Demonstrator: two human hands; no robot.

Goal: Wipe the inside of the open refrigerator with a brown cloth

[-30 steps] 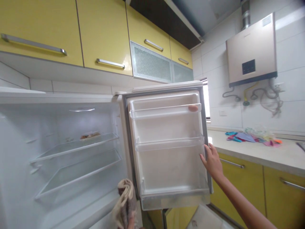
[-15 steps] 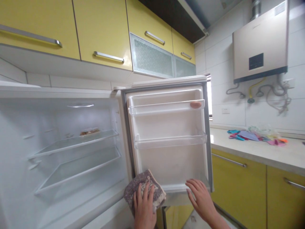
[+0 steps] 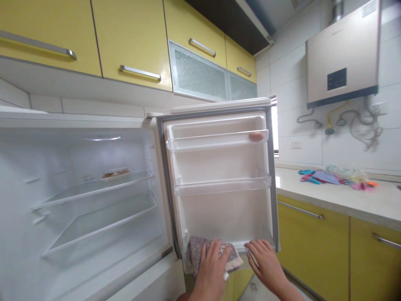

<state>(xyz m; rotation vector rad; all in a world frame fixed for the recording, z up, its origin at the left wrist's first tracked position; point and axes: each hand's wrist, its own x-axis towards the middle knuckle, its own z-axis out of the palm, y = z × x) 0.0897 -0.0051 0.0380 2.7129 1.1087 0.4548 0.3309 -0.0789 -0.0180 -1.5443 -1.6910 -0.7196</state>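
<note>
We can read no brand on the water heater (image 3: 341, 58); the faint mark on its front is too blurred. Our folded cloth (image 3: 196, 250) lies over the bottom bin (image 3: 187, 263) of the open refrigerator door (image 3: 222, 163), at its left part. Its long axis runs sideways, sloping down toward the right, where its pale edge points. Our left hand (image 3: 211, 267) lies on the cloth, fingers slightly apart. Our right hand (image 3: 265, 263) is at the bin's right part, fingers close together, thumb apart. The top bin (image 3: 206, 142) holds a brown egg (image 3: 256, 136). A colourful pile (image 3: 326, 177) lies on the desk (image 3: 300, 184).
</note>
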